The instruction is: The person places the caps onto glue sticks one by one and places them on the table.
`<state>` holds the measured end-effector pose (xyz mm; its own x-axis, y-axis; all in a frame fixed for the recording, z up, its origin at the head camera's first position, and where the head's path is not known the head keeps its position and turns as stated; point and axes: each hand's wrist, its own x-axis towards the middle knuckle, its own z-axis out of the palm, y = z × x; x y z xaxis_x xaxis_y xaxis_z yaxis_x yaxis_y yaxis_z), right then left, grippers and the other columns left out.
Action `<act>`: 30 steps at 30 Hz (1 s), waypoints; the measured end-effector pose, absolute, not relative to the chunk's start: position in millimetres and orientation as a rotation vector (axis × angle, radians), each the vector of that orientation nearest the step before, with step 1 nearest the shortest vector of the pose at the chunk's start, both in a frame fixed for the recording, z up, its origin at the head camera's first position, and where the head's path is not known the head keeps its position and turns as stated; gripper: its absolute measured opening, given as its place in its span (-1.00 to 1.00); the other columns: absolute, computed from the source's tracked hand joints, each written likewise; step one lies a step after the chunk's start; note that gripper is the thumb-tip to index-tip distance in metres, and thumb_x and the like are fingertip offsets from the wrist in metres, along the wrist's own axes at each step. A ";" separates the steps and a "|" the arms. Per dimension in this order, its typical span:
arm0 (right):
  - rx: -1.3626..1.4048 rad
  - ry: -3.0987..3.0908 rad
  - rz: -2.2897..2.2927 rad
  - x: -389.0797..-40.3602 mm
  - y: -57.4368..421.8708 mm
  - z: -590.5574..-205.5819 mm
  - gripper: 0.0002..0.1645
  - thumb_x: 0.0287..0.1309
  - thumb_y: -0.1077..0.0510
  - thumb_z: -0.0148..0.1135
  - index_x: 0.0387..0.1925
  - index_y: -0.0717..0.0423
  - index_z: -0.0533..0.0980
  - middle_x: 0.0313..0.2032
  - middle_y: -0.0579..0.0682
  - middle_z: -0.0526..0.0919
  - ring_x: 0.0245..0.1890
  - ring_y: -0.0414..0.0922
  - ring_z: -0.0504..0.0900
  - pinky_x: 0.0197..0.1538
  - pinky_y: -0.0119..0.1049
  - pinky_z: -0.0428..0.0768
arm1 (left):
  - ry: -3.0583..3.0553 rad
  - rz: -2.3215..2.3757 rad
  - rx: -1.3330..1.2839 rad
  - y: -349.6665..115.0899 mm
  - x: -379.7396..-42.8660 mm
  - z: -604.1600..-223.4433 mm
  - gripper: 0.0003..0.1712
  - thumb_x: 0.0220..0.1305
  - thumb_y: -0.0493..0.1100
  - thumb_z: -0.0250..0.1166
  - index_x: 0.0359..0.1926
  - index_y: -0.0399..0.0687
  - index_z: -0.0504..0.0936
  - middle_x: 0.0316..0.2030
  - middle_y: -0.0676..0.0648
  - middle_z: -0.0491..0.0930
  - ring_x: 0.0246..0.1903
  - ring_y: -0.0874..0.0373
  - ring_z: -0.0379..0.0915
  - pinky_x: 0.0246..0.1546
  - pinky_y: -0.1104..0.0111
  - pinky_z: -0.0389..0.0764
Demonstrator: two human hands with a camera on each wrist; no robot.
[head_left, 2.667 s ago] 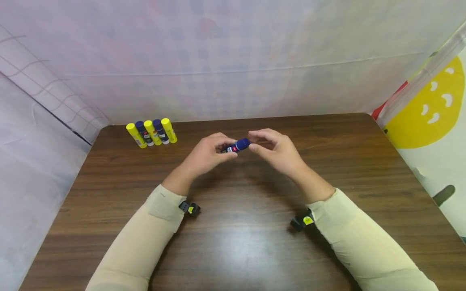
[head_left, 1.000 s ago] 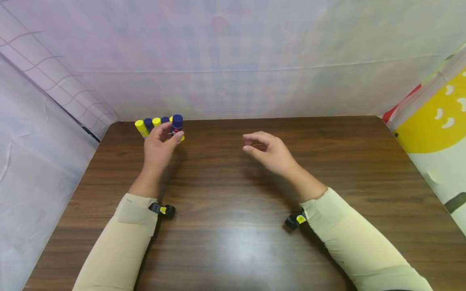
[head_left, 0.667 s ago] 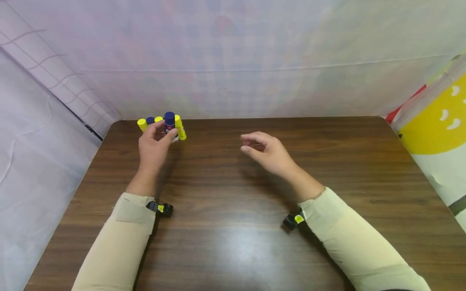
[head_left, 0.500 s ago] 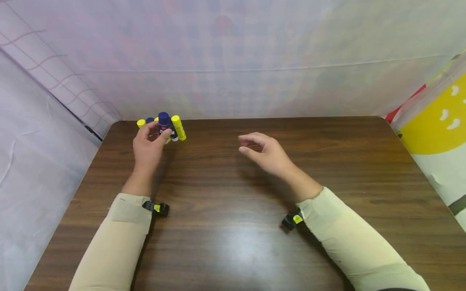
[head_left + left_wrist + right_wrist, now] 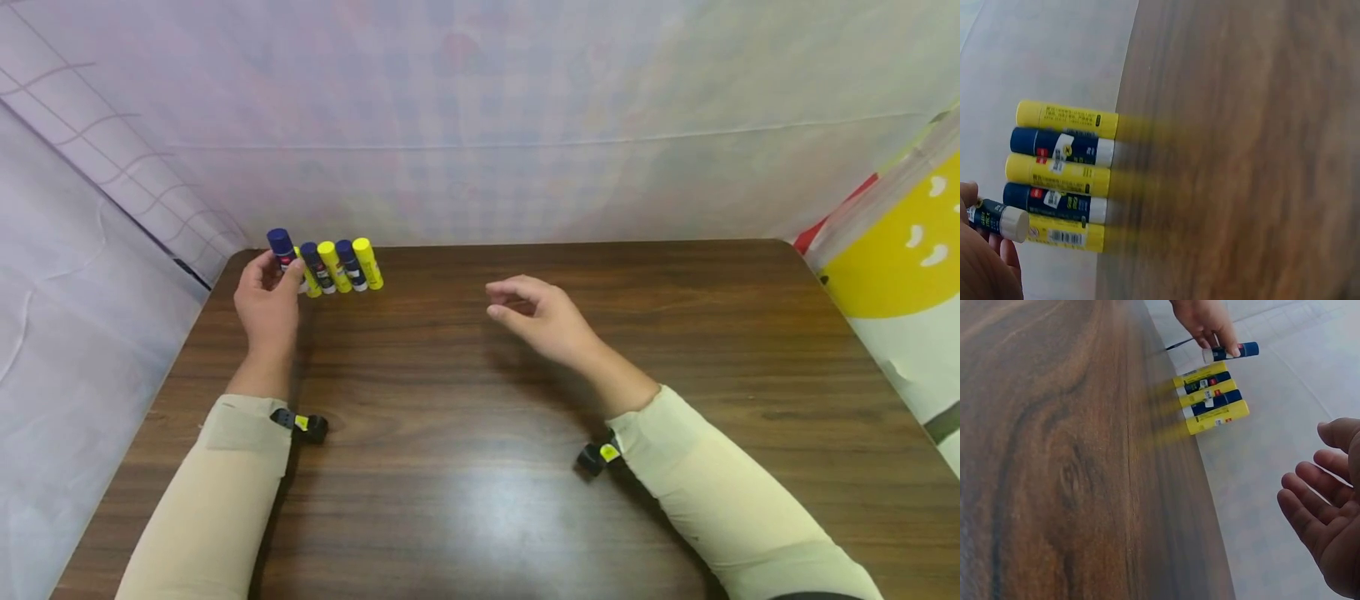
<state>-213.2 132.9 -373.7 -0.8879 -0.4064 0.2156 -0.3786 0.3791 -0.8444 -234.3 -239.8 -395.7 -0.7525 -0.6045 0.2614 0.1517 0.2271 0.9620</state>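
Observation:
My left hand point(image 5: 266, 300) pinches a dark blue glue stick point(image 5: 281, 243) upright at the left end of a row of glue sticks. In the left wrist view the white base of this glue stick point(image 5: 1014, 224) shows beyond my fingers, and the row stands beside it. Three yellow glue sticks point(image 5: 368, 263) alternate with two blue ones point(image 5: 351, 265) in that row, all upright. The leftmost yellow one is partly hidden behind my left hand. My right hand point(image 5: 551, 321) hovers over the middle of the table, holding nothing, its fingers loosely bent.
The brown wood-grain table point(image 5: 465, 400) has its back edge close behind the row. A pale cloth wall point(image 5: 480, 125) rises behind it, and another white sheet point(image 5: 75, 333) hangs at the left. Black wrist cameras point(image 5: 311, 428) are strapped to both sleeves.
My left hand has carried the blue glue stick from the middle to the left, past the front of the row to its left end. My right hand has drifted slightly left.

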 end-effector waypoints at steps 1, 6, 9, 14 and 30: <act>-0.736 2.586 -1.568 -213.2 132.5 -373.6 -0.60 0.38 0.16 0.36 0.19 0.17 0.63 0.14 0.15 0.69 0.12 0.02 0.70 0.25 -0.07 0.65 | -1.880 -1.592 0.440 -241.6 -234.3 -396.0 -0.56 0.33 -0.19 0.44 0.18 -0.25 0.66 -0.21 0.23 0.56 -0.16 0.35 0.48 -0.03 0.53 0.52; -0.735 2.585 -1.563 -212.1 131.0 -372.7 -0.59 0.38 0.15 0.36 0.20 0.16 0.63 0.15 0.14 0.69 0.13 0.02 0.69 0.25 -0.07 0.65 | -1.857 -1.616 0.526 -247.2 -235.3 -396.9 -0.55 0.34 -0.18 0.43 0.20 -0.22 0.64 -0.20 0.22 0.55 -0.14 0.34 0.45 0.00 0.51 0.51; -0.741 2.576 -1.568 -212.0 129.2 -373.1 -0.59 0.37 0.15 0.37 0.20 0.16 0.63 0.14 0.14 0.70 0.12 0.01 0.69 0.25 -0.07 0.65 | -1.856 -1.610 0.553 -249.7 -237.0 -398.3 -0.55 0.34 -0.20 0.43 0.20 -0.25 0.63 -0.21 0.23 0.54 -0.14 0.34 0.44 0.02 0.51 0.50; -0.756 2.564 -1.562 -212.4 126.5 -375.4 -0.59 0.38 0.14 0.36 0.20 0.16 0.62 0.13 0.17 0.69 0.11 0.01 0.69 0.24 -0.06 0.66 | -1.912 -1.593 0.654 -255.7 -240.4 -400.9 -0.56 0.36 -0.15 0.42 0.21 -0.18 0.63 -0.19 0.20 0.56 -0.15 0.36 0.41 -0.05 0.52 0.48; -0.786 2.557 -1.539 -210.2 119.9 -377.8 -0.60 0.38 0.19 0.35 0.19 0.21 0.62 0.12 0.18 0.69 0.07 0.02 0.71 0.22 -0.11 0.67 | -2.168 -1.531 0.768 -265.9 -242.7 -402.4 -0.49 0.41 -0.11 0.37 0.31 -0.15 0.59 -0.03 0.03 0.62 -0.19 0.41 0.44 -0.10 0.56 0.50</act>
<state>-210.2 119.9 -377.8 -0.8689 -0.4494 0.2075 -0.3937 0.3734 -0.8400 -242.7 -265.9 -402.4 -0.7799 -0.6259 -0.0070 -0.2160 0.2587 0.9415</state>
